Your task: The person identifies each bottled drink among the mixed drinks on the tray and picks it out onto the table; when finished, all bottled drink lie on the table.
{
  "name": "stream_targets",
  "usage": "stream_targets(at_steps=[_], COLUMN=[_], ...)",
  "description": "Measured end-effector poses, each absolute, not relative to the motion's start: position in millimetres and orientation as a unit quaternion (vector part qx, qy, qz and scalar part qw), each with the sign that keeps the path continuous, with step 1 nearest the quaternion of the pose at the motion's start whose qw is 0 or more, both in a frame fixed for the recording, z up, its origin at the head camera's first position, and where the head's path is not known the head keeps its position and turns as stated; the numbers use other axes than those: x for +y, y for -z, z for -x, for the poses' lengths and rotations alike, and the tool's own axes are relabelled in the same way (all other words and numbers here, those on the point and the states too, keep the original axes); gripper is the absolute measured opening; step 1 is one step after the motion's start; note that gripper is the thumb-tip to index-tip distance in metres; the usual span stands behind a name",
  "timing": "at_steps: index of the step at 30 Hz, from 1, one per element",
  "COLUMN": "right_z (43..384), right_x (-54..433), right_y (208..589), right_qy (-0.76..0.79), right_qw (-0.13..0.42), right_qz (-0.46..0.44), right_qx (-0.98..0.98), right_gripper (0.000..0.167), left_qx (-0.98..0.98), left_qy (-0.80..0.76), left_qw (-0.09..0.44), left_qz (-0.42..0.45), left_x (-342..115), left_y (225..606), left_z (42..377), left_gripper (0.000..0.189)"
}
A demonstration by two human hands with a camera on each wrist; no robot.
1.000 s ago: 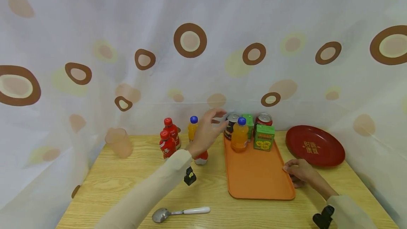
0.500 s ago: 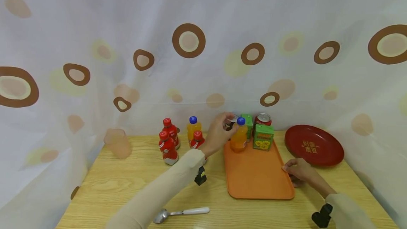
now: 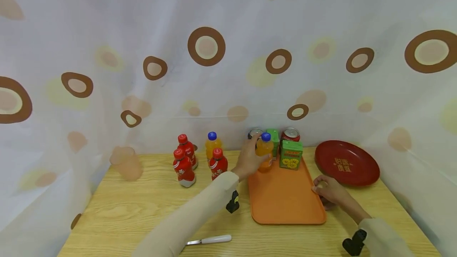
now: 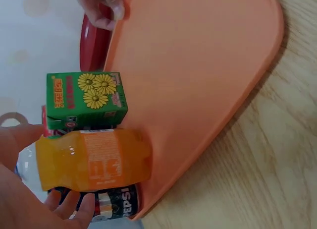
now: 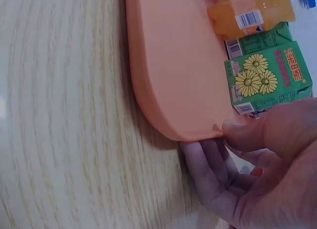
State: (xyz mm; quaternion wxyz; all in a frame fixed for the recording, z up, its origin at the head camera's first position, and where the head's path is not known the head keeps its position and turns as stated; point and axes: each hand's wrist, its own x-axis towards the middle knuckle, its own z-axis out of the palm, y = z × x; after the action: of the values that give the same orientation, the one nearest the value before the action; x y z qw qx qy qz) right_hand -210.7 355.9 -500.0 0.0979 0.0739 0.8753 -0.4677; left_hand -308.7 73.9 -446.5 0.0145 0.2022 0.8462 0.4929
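My left hand (image 3: 247, 159) is round a bottle of orange drink (image 3: 265, 146) with a blue cap, standing on the orange tray (image 3: 285, 201). In the left wrist view, the thumb is at one side of the bottle and the curled fingers (image 4: 85, 209) are at the other, beside a Pepsi can (image 4: 130, 201). A green drink carton (image 3: 290, 155) with yellow flowers stands just right of the bottle. My right hand (image 3: 332, 190) pinches the tray's right rim; in the right wrist view its thumb lies on top and the fingers underneath.
Behind on the tray are another green carton (image 3: 273, 136) and a red can (image 3: 290, 133). A red plate (image 3: 347, 162) lies right of it. To the left stand red bottles (image 3: 184, 169), another orange bottle (image 3: 213, 146) and a pinkish cup (image 3: 127, 164). A spoon's white handle (image 3: 216, 239) lies in front.
My left hand has moved right from beside the dark can to the orange drink bottle, its fingers now round it. The right hand keeps its hold on the tray rim.
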Motion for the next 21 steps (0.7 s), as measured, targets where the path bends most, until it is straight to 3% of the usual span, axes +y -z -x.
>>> stream_targets(at_steps=[7,15,21], right_z=[208.7,210.9,214.0], right_x=[354.1,353.8,356.3], right_y=[499.1,496.0,497.3], right_qy=[0.474,0.459,0.447], right_qw=[0.095,0.08,0.074], right_qz=[-0.059,-0.035,-0.02], right_qx=[0.873,0.884,0.891], right_gripper=[0.018,0.016,0.016], left_qx=[0.857,0.877,0.887], left_qy=[-0.475,-0.422,-0.386], left_qw=[-0.023,-0.019,-0.002], left_qz=[-0.199,-0.23,-0.255], left_x=[81.3,78.8,68.1], left_y=[456.9,456.3,448.1], left_z=[313.6,311.8,287.1], left_gripper=[0.073,0.073,0.075])
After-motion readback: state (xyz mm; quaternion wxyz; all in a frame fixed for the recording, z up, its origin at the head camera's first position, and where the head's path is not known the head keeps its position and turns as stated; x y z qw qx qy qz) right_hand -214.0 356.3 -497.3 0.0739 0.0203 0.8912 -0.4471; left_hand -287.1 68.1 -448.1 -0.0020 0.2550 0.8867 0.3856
